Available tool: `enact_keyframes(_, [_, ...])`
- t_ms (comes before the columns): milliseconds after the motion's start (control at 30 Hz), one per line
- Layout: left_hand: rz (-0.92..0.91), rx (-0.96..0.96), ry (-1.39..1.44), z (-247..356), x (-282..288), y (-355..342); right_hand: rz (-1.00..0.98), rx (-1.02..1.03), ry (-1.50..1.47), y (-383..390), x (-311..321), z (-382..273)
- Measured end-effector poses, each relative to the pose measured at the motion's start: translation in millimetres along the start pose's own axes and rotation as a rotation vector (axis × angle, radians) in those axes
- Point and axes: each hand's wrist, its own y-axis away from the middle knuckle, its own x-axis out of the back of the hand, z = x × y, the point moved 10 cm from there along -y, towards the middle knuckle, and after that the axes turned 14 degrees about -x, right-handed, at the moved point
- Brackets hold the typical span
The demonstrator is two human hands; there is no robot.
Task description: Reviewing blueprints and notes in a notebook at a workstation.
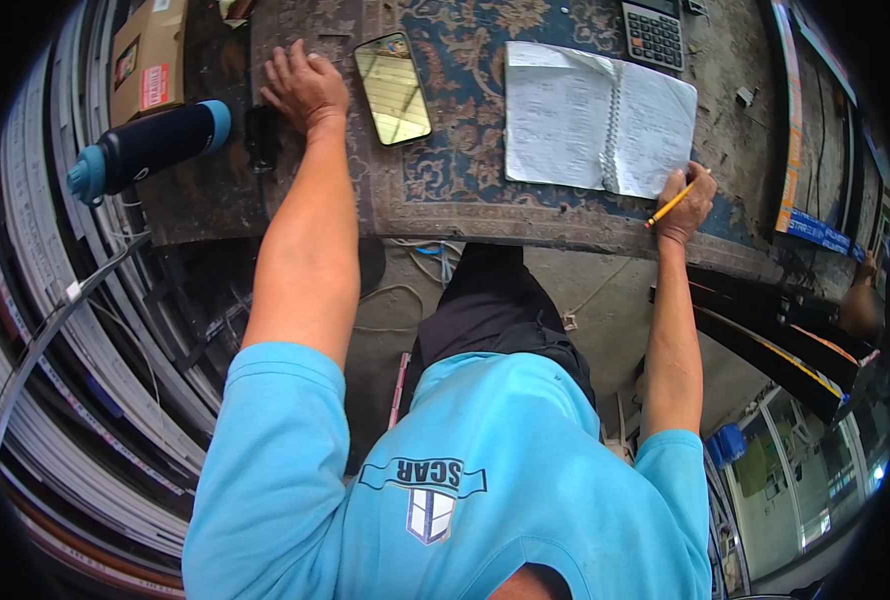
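Note:
My left hand (305, 88) rests palm down on the patterned table cover, fingers stretched out and holding nothing. Just to its right lies a smartphone (393, 90) with a shiny, reflecting screen. My right hand (692, 205) grips a yellow pencil (677, 202), its eraser end pointing down and to the left. That hand sits at the lower right corner of an open spiral notebook (565, 120), whose pages carry handwriting. The fingertips of my right hand are partly hidden.
A dark blue water bottle (160, 150) lies on its side at the left, near a cardboard box (150, 60). A grey calculator (653, 35) is beyond the notebook. Long stacked profiles (75, 330) line the left side. The table's near edge (525, 240) runs before my legs.

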Motion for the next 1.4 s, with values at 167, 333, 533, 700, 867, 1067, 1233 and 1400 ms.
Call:
enact_keyframes(167, [-0.012,-0.029,-0.116,-13.1,-1.8,-7.3,0.052,0.071,0.012,0.6,-3.7,-12.1])
enact_keyframes(333, [-0.008,-0.020,-0.100,-20.1,-3.8,-3.4,0.014,0.003,-0.019,3.4,-2.7,-14.6])
enact_keyframes(533, [0.006,-0.027,-0.104,-14.8,-0.8,-1.8,-0.007,-0.020,-0.046,0.8,3.1,-12.9])
enact_keyframes(700, [-0.002,-0.022,-0.105,-13.1,-2.5,-1.9,-0.119,-0.088,-0.148,-10.5,5.3,-6.1])
enact_keyframes(867, [-0.006,-0.013,-0.125,-14.0,-1.6,-1.8,-0.334,-0.198,-0.273,-13.8,3.5,3.5])
enact_keyframes(1067, [-0.009,-0.018,-0.126,-11.8,-1.8,-1.5,-0.357,-0.159,-0.232,-5.4,14.4,-5.5])
enact_keyframes(1233, [-0.017,-0.015,-0.110,-10.8,-1.3,-1.8,-0.402,-0.293,-0.259,-1.4,12.7,8.3])
enact_keyframes(1400, [-0.026,-0.012,-0.105,-10.0,-1.6,-2.1,-0.387,-0.358,-0.281,4.8,13.5,18.6])
